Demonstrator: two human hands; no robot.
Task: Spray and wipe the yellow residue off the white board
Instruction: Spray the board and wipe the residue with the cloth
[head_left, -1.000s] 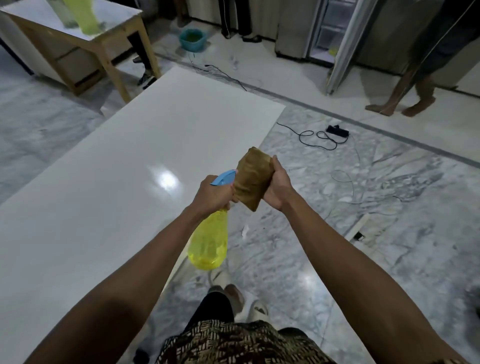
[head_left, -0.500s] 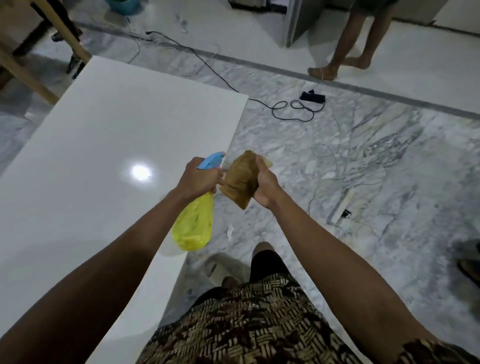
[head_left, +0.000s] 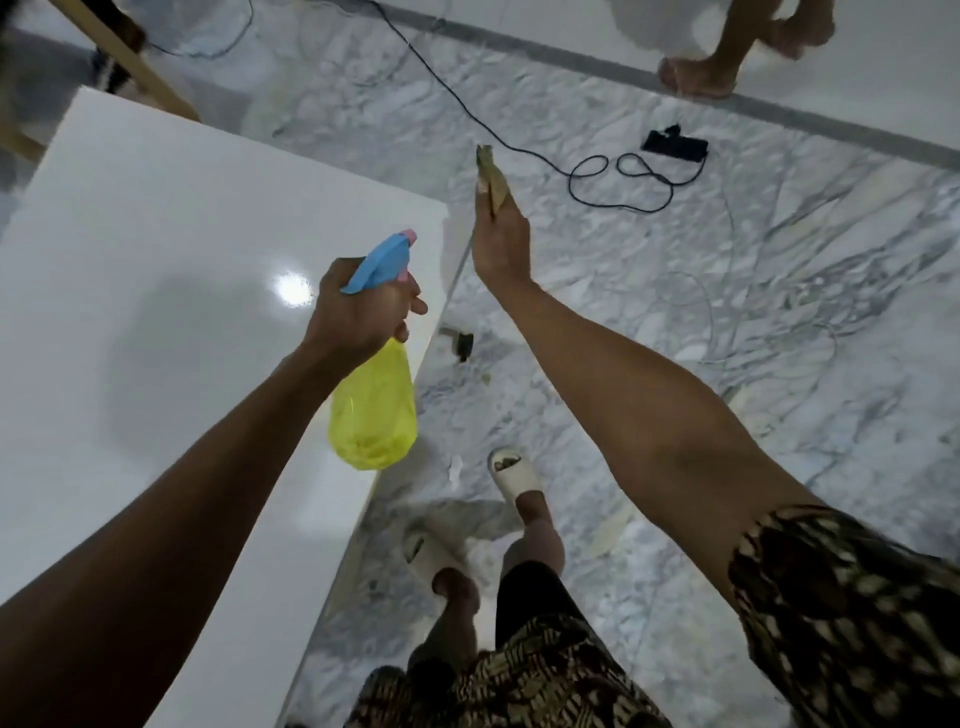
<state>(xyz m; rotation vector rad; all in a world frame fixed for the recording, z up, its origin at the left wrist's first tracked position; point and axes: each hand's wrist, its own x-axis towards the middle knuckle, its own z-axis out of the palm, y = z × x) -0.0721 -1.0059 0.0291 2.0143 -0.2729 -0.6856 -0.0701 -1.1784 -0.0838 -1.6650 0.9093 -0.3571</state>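
White board (head_left: 156, 322) lies flat under and to the left of the left hand, glossy, one bright lamp glare just left of the knuckles; no yellow residue can be made out on the part in view, so the dirty patch is either faint or out of frame. Left hand (head_left: 363, 306) wraps the neck of the spray bottle (head_left: 374, 415), fingers curled round it below the blue trigger head, yellow body hanging down over the board's near edge. Nozzle points up and away toward the far corner. Risk: a squeeze from this height and angle could send mist past the edge onto the marble floor (head_left: 727, 338) rather than onto the board. Right hand (head_left: 501, 244) is raised just beyond the board's edge, right of the bottle, fingers pinching a brownish cloth (head_left: 491, 179) seen edge-on. The hold looks thin; a loose pinch could drop the cloth to the floor, where it would pick up grit and drag it across the gloss. Beyond the right hand, a black cable (head_left: 597, 176) loops to a power strip (head_left: 675, 147) on the floor. Overspray drifting that way is the worst case. Wet marble beside the sandals (head_left: 511, 473) below the hands means a slip hazard.
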